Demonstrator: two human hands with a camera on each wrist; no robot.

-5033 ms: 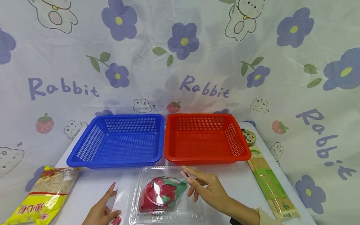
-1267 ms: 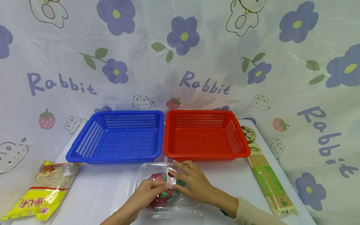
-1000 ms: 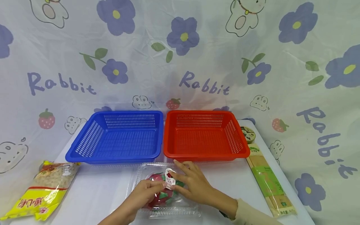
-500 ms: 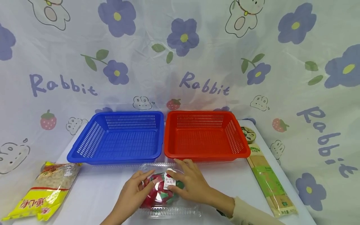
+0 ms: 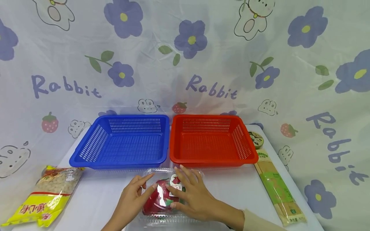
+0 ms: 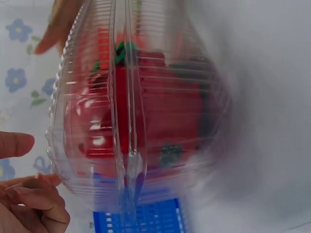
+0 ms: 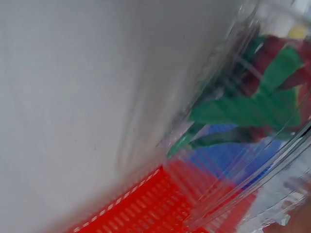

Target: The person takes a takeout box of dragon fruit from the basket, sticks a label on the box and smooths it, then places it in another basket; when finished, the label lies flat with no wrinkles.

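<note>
Patterned cloth (image 5: 153, 69) hangs beyond our outspread left hand (image 5: 130, 197) and right hand (image 5: 198, 199); label (image 5: 175, 184) application to the container (image 5: 156, 218) seems underway, smoothing probably next.

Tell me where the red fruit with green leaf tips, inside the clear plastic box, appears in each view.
Head: the red fruit with green tips, in its clear plastic box, bottom centre.
Left wrist: fruit near centre, large.
Right wrist: fruit at upper right, cut off.
Shared landmark: the blue perforated plastic basket, in all three.
</note>
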